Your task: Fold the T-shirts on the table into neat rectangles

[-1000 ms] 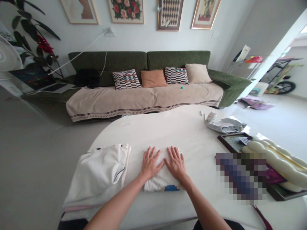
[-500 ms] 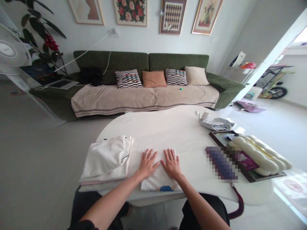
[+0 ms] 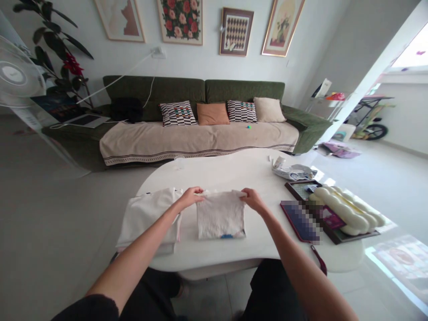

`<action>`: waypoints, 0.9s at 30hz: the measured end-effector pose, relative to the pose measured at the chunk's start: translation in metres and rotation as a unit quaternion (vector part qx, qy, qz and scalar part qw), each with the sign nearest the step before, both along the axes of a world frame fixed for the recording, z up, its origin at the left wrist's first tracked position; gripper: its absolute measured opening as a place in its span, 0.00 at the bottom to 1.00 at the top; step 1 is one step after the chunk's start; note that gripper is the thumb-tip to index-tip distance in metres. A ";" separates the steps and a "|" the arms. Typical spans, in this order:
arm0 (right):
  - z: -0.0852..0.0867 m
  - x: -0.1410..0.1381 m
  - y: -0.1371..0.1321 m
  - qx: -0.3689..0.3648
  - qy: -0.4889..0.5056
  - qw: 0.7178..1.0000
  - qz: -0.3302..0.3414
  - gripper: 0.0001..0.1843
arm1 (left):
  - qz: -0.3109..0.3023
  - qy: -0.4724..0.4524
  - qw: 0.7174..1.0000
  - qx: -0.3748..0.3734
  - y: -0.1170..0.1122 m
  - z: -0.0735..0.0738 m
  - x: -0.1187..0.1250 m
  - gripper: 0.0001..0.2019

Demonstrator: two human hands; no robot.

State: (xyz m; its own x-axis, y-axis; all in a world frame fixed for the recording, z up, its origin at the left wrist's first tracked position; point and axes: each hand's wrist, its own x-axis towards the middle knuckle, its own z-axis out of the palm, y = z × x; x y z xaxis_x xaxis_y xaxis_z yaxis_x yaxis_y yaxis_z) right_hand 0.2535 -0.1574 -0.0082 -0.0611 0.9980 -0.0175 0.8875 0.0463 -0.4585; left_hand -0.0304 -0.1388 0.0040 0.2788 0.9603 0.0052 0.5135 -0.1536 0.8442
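A white folded garment (image 3: 221, 216) with a blue patch at its near edge is held by its two far corners. My left hand (image 3: 191, 198) pinches the far left corner, and my right hand (image 3: 253, 199) grips the far right one. Whether its near edge rests on the table or hangs just above it, I cannot tell. To the left lies a stack of folded white cloth (image 3: 147, 218), partly hidden behind my left forearm.
The white table (image 3: 214, 171) also carries a crumpled plastic bag (image 3: 294, 171), a dark wallet-like case (image 3: 299, 221) with a strap, and a framed tray (image 3: 356, 238) bearing a puffy cream tissue cover (image 3: 347, 209). Behind stands a green sofa (image 3: 244, 91) with cushions.
Both hands lay flat on the garment before. Now they have moved apart and farther out and grip its far corners. The garment has shifted away from me.
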 end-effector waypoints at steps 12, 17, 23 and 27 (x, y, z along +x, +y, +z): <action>-0.008 0.026 -0.072 0.046 -0.018 0.997 0.055 0.37 | -0.352 0.152 0.920 0.084 -0.115 0.000 0.023 0.20; -0.034 -0.047 -0.099 0.011 -0.048 0.998 0.036 0.26 | -0.187 0.246 0.942 0.132 -0.067 -0.043 0.023 0.18; -0.079 -0.137 -0.142 -0.006 -0.065 0.993 0.099 0.28 | -0.066 0.333 0.929 0.149 -0.054 -0.096 0.010 0.22; -0.078 -0.101 -0.136 -0.025 -0.061 0.983 0.171 0.29 | -0.057 0.325 0.926 0.181 -0.079 -0.098 0.002 0.20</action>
